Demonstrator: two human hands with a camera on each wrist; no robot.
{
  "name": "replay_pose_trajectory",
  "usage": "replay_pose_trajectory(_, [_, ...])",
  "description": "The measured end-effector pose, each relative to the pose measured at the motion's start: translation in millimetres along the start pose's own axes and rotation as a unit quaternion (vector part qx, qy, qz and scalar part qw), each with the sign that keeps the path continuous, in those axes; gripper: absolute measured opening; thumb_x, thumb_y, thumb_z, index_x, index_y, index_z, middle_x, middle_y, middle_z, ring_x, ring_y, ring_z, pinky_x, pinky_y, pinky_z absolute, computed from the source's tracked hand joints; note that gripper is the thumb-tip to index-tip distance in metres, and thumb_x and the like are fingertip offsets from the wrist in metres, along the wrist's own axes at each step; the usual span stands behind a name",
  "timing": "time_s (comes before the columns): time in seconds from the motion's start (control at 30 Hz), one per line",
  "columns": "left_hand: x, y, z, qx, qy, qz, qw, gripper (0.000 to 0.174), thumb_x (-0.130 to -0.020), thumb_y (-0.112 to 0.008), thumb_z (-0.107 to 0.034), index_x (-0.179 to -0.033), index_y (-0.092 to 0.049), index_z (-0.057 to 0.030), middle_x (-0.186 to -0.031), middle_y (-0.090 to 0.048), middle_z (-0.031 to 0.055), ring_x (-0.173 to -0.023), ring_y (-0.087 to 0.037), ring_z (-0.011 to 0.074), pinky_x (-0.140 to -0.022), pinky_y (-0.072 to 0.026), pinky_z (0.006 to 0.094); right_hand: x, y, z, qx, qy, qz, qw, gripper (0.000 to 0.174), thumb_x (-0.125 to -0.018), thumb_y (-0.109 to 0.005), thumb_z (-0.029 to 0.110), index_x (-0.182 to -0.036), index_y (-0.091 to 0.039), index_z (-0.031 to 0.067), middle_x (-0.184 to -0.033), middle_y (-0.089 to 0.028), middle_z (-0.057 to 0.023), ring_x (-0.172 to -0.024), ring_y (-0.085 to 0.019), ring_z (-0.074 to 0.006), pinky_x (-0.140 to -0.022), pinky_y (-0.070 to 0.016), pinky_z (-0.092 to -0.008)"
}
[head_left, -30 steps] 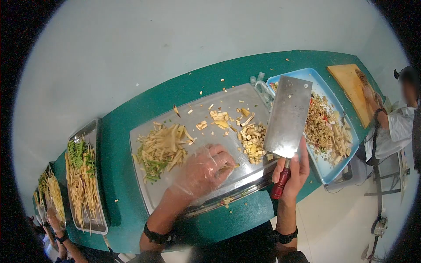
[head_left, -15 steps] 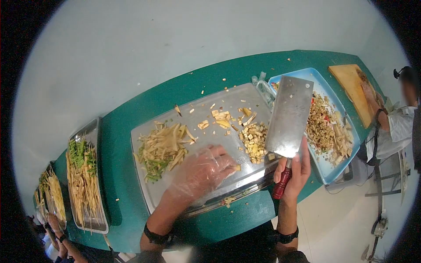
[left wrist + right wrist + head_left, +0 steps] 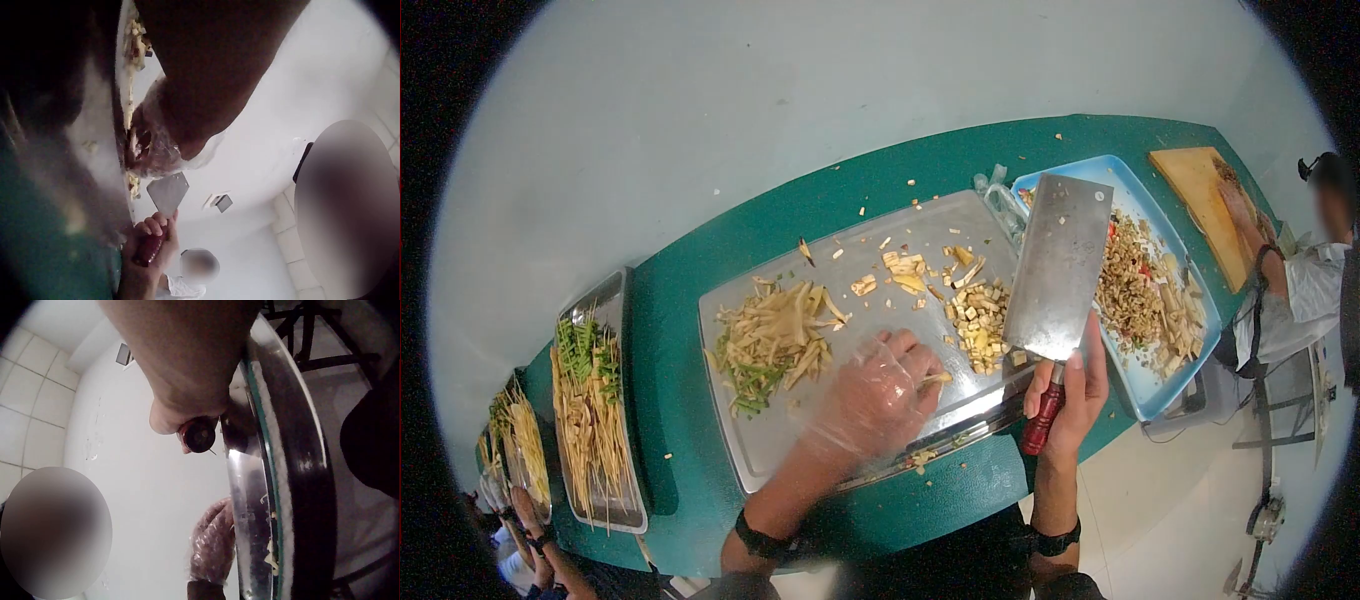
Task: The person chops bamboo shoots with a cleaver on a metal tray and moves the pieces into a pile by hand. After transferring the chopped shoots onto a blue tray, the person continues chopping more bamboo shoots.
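- The head view shows the left hand (image 3: 878,395), in a clear plastic glove, low over the metal tray (image 3: 956,212). Its fingers are curled, nearly closed, pinching a pale strip (image 3: 938,378) whose end sticks out at the fingertips.
- The right hand (image 3: 1072,400), bare, grips the cleaver (image 3: 1058,265) by its red handle. From the head the broad blade shows whole, covering part of the metal tray and of the blue tray (image 3: 1116,166).
- The left wrist view gives what the head view hides: the right fingers wrapped round the handle, closed on it. The blade shows there too, smaller.
- The right wrist view shows only the dark butt of the handle and, lower down, the gloved left hand beside the tray's edge; the blade is out of sight, and whether the left fingers hold the strip cannot be told there.
- Only the head view lays out the food: a heap of pale strips (image 3: 775,325) with green slivers (image 3: 750,388) on the metal tray, diced pieces (image 3: 978,318) near the blade, and chopped mix (image 3: 1138,285) in the blue tray.
- The head view also shows the green counter (image 3: 670,400), a long steel tray (image 3: 636,480) of thin stalks, and another person's hand (image 3: 1242,208) at a wooden board (image 3: 1200,205).
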State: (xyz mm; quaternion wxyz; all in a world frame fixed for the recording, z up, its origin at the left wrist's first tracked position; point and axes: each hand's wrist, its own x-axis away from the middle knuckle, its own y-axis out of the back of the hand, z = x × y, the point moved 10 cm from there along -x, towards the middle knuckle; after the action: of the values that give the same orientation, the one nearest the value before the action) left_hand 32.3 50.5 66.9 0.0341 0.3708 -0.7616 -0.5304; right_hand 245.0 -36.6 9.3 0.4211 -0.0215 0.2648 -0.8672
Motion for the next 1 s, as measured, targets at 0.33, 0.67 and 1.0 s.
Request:
replay_pose_trajectory(0.33, [3.0, 4.6, -4.4, 0.0, 0.029, 0.05, 0.998, 0.028, -0.088, -0.08, -0.016, -0.111, -0.068, -0.0052, -0.111, -0.064, 0.0156, -0.11, -0.066, 0.0374, -0.097, -0.0561, 0.0499, 0.3, 0.2, 0.9, 0.009, -0.002, -0.015, 1.0, 0.057, -0.113, -0.058, 0.018, -0.163, -0.042, -0.0016, -0.076, -0.066, -0.0115, -0.052, -0.056, -0.0133, -0.042, -0.0487, -0.0261])
replay_pose_trajectory(0.67, [2.6, -7.0, -0.2, 0.007, 0.037, 0.049, 0.998, 0.024, -0.09, -0.08, -0.015, -0.112, -0.071, -0.0088, -0.111, -0.065, 0.0139, -0.105, -0.068, 0.0374, -0.089, -0.0593, 0.0468, 0.7, 0.6, -0.7, 0.005, -0.007, -0.01, 1.0, 0.056, -0.113, -0.059, 0.019, -0.164, -0.043, 0.0001, -0.077, -0.065, -0.0108, -0.053, -0.057, -0.0131, -0.042, -0.0492, -0.0259])
replay_pose_trajectory(1.0, [-4.2, -1.5, -4.8, 0.057, 0.004, -0.049, 0.997, 0.023, -0.089, -0.081, -0.014, -0.11, -0.074, -0.0102, -0.106, -0.065, 0.0129, -0.108, -0.064, 0.0375, -0.092, -0.0544, 0.0491, 9.9, -11.4, 11.0, 0.091, 0.039, 0.011, 0.995, 0.053, -0.113, -0.057, 0.016, -0.162, -0.046, -0.0018, -0.07, -0.061, -0.0081, -0.05, -0.055, -0.0143, -0.045, -0.0465, -0.0297])
